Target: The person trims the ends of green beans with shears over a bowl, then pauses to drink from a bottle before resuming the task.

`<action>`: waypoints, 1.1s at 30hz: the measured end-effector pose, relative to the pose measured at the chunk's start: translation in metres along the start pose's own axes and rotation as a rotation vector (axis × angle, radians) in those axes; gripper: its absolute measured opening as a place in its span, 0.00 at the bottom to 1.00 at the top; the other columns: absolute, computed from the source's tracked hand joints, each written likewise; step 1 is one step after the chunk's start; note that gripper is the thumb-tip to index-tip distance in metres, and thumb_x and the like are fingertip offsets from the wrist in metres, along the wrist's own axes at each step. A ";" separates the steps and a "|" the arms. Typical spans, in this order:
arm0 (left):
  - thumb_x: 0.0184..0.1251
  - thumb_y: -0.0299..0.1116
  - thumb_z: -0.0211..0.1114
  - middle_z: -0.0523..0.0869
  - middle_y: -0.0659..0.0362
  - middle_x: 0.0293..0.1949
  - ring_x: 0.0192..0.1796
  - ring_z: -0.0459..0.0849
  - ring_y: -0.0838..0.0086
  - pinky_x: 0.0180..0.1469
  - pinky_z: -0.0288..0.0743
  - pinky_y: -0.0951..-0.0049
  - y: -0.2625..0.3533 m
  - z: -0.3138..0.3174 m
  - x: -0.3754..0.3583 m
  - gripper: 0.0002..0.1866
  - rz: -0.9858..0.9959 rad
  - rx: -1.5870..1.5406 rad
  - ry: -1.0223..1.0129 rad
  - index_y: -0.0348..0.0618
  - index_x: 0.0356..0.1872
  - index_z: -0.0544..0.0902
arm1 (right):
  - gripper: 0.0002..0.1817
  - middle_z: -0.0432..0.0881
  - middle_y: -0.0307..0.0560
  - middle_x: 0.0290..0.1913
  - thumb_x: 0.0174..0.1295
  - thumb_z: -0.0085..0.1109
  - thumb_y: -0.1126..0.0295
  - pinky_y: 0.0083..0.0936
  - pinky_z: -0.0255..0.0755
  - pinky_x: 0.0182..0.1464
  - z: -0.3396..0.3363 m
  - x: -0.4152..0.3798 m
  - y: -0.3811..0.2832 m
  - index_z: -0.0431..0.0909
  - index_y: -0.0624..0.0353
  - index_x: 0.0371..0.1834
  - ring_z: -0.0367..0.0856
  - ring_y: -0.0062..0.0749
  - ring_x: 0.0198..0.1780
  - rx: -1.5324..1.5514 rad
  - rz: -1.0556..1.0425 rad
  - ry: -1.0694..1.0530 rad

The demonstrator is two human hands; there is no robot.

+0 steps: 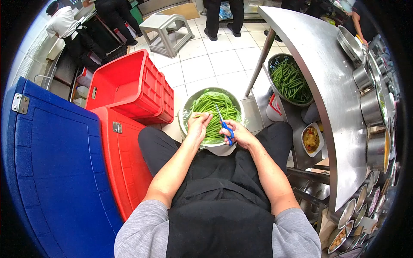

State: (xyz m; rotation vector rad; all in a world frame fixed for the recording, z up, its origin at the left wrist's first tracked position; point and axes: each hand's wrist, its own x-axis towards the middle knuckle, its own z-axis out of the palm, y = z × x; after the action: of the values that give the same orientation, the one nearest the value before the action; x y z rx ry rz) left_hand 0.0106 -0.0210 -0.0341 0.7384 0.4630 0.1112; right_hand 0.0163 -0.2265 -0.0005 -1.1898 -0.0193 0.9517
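I sit with a metal bowl [192,99] full of long green beans [212,106] between my knees. My left hand [198,124] pinches a few beans over the bowl's near edge. My right hand [238,133] grips blue-handled scissors [224,124], blades pointing up and left toward the beans in my left hand.
A red crate [129,86] and a red cooler [122,155] stand at my left, beside a blue cooler [56,163]. A steel counter [327,86] with pots runs along the right; under it sit a second basket of beans [290,79] and a dish of food [311,139]. People stand at the back.
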 end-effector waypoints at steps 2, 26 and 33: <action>0.65 0.17 0.63 0.84 0.51 0.38 0.44 0.86 0.64 0.55 0.85 0.63 -0.001 -0.003 0.003 0.07 -0.009 0.019 0.010 0.39 0.36 0.73 | 0.31 0.81 0.40 0.41 0.62 0.69 0.61 0.22 0.78 0.30 0.000 0.001 0.002 0.67 0.57 0.65 0.80 0.23 0.28 0.005 -0.024 0.024; 0.59 0.36 0.70 0.87 0.48 0.37 0.41 0.87 0.58 0.43 0.78 0.62 0.012 0.014 0.016 0.12 0.367 1.412 -0.209 0.38 0.38 0.84 | 0.36 0.80 0.45 0.44 0.63 0.68 0.54 0.22 0.78 0.28 -0.013 -0.001 -0.004 0.64 0.59 0.68 0.81 0.25 0.28 0.010 -0.037 0.135; 0.60 0.33 0.70 0.86 0.54 0.34 0.35 0.84 0.70 0.38 0.75 0.70 0.030 0.008 0.005 0.10 0.516 1.377 -0.368 0.38 0.39 0.85 | 0.34 0.80 0.44 0.45 0.63 0.67 0.54 0.22 0.78 0.29 -0.008 -0.001 -0.008 0.65 0.57 0.67 0.80 0.25 0.28 0.060 -0.070 0.025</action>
State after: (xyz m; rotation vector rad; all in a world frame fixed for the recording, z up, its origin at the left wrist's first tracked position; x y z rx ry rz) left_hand 0.0200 -0.0023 -0.0106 2.1827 -0.0942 0.1264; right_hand 0.0240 -0.2336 0.0028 -1.1380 -0.0125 0.8702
